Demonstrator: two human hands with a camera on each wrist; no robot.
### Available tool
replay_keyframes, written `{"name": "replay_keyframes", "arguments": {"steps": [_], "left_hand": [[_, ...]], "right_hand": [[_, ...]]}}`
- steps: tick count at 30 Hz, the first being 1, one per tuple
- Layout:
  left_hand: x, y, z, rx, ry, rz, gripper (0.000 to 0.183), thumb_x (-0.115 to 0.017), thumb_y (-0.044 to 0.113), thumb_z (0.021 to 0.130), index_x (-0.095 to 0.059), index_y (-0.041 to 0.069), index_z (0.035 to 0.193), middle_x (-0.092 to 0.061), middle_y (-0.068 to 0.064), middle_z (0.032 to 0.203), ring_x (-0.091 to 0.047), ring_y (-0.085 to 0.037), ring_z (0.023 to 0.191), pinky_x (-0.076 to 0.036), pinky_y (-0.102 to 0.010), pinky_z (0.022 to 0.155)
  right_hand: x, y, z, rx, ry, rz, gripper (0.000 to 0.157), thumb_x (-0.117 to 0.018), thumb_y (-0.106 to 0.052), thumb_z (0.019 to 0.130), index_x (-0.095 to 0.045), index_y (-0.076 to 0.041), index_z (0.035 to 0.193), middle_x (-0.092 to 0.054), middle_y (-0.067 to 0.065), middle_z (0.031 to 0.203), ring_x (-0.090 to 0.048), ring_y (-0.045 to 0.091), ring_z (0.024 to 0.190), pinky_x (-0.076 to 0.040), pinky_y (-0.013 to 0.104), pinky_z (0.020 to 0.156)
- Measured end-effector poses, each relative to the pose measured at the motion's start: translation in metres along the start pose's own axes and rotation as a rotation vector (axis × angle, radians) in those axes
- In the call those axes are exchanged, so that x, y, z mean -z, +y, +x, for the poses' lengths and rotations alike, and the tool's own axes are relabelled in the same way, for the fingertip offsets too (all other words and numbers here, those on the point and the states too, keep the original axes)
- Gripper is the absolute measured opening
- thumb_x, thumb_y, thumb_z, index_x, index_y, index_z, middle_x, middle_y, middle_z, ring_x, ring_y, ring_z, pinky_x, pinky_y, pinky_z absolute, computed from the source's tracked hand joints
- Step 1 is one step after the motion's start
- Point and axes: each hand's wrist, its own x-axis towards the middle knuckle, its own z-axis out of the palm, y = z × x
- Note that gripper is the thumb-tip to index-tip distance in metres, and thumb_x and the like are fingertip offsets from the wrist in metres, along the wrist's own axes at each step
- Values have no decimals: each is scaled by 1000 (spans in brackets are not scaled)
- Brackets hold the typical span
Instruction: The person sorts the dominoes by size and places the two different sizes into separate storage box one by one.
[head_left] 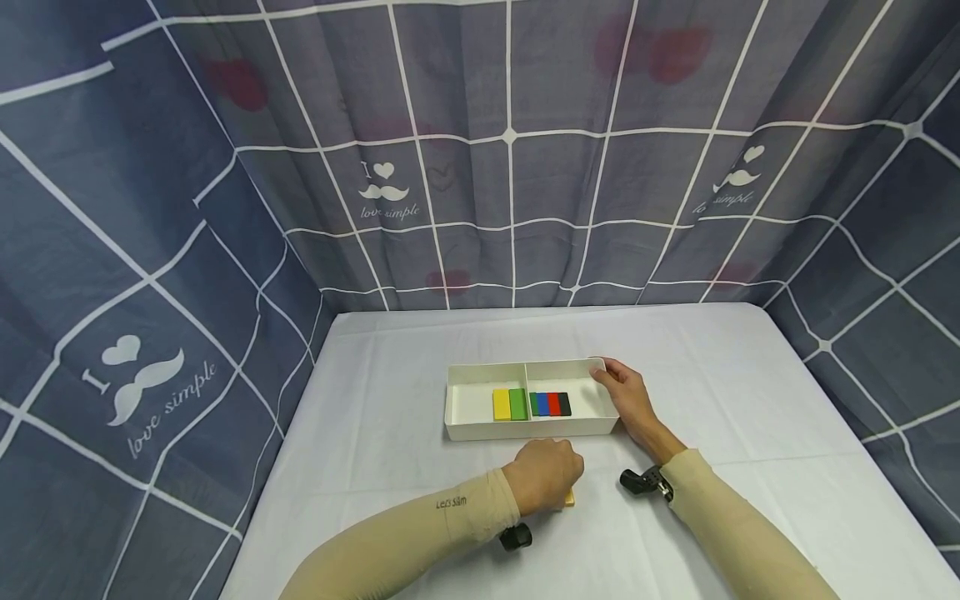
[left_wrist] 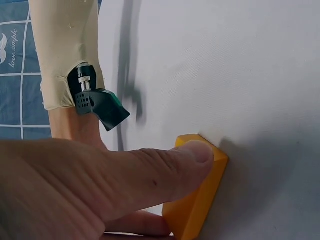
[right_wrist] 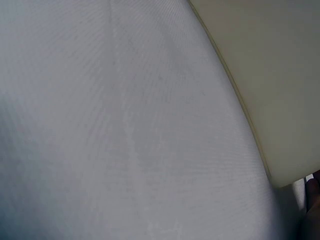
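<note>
My left hand is in front of the box, pinching an orange-yellow block between thumb and fingers close to the white cloth. Most of that block is hidden under the hand in the head view. With thumb over the rim, my right hand grips the right end of a white two-compartment box. Inside its left compartment lie a yellow block and a green block. Green, blue, red and black pieces stand side by side in the right compartment, against the divider.
A white cloth covers the table. Dark blue checked curtains hang behind it and on both sides. Small black wrist cameras stick out below both sleeves.
</note>
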Motion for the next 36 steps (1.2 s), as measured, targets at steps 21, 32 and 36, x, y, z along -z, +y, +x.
{"name": "replay_keyframes", "arguments": {"steps": [21, 32, 36], "left_hand": [[-4, 5, 3, -5, 5, -11, 12, -91, 26, 88, -84, 26, 98, -78, 6, 91, -68, -10, 70, -60, -30, 63], [-4, 5, 2, -12, 20, -2, 8, -87, 20, 91, -85, 26, 95, -79, 6, 88, -67, -10, 67, -60, -30, 61], [-4, 5, 2, -15, 29, 7, 8, -86, 19, 91, -84, 26, 95, -79, 6, 89, -68, -10, 68, -60, -30, 62]], "right_hand": [[0, 0, 0, 3, -6, -5, 58, -65, -36, 110, -57, -2, 157, -63, 23, 154, -63, 24, 126, -52, 14, 90], [0, -2, -2, -4, -4, -10, 57, -65, -34, 110, -57, -3, 157, -63, 23, 154, -63, 25, 126, -52, 14, 89], [-1, -2, -2, 3, -3, -6, 56, -65, -35, 110, -58, -3, 156, -63, 23, 153, -64, 20, 122, -53, 15, 89]]}}
